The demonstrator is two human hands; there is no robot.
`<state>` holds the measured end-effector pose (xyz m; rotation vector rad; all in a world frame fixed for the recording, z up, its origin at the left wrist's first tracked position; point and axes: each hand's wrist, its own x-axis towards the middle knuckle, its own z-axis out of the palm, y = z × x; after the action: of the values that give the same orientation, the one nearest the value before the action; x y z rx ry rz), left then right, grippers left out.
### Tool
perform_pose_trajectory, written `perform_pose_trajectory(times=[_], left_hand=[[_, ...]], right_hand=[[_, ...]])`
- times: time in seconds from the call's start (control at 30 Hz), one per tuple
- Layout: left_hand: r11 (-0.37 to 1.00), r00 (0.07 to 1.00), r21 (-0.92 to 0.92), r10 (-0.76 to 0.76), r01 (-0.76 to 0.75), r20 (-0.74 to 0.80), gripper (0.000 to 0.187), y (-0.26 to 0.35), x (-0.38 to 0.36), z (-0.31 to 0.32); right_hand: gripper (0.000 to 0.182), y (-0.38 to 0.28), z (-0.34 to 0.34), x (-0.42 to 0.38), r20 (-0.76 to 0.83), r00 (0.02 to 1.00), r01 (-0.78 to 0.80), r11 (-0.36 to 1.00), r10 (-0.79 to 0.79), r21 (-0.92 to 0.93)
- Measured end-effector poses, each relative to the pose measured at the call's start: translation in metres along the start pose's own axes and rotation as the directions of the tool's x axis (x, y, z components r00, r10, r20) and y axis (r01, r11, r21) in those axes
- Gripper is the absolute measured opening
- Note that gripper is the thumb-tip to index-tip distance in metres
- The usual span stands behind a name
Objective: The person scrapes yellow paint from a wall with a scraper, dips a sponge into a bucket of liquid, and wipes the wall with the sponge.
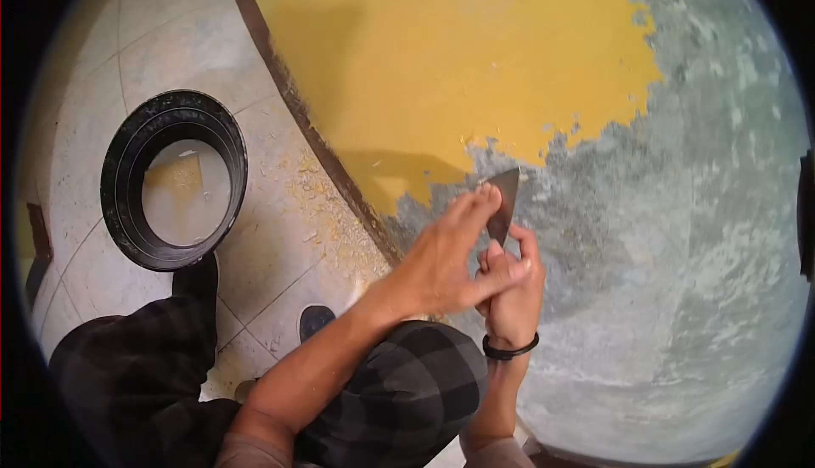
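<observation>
Clearly, both hands share one tool.
Right-hand grip: the right hand (pixel 512 294) is closed around the handle of the scraper (pixel 504 205), fist low under the blade, which seems to put the push behind it.
Left-hand grip: the left hand (pixel 450 256) lies over the right, fingers (pixel 480 207) pressed on the flat of the blade, probably to bear it down against the surface.
Scraper: its metal blade points up and away, tip at the ragged edge where paint ends, set at a shallow tilt as far as can be told.
Wall: the yellow paint (pixel 441 52) covers the upper left; the bare grey wall (pixel 679 281) lies to the right and below.
Wristband: a black band (pixel 509 351) circles the right wrist.
Floor: paint flakes (pixel 327 213) lie along the skirting on the tiled floor (pixel 93 103).
Bucket: a black bucket (pixel 127 213) stands well apart to the left, beside the person's checked trousers (pixel 407 400).
</observation>
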<state>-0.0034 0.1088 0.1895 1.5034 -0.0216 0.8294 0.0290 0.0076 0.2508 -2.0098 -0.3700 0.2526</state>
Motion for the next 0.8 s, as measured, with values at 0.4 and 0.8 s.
perform_pose_trajectory(times=[0.4, 0.8], left_hand=[[0.994, 0.997, 0.079, -0.071, 0.072, -0.013, 0.084, -0.016, -0.001, 0.004], [1.0, 0.999, 0.018, 0.008, -0.009, 0.037, 0.082, -0.024, -0.002, -0.009]], right_hand=[[0.027, 0.033, -0.002, 0.02, 0.01, 1.0, -0.028, 0.998, 0.027, 0.059], [0.029, 0.051, 0.02, 0.009, -0.014, 0.994, 0.105, 0.978, -0.104, 0.179]])
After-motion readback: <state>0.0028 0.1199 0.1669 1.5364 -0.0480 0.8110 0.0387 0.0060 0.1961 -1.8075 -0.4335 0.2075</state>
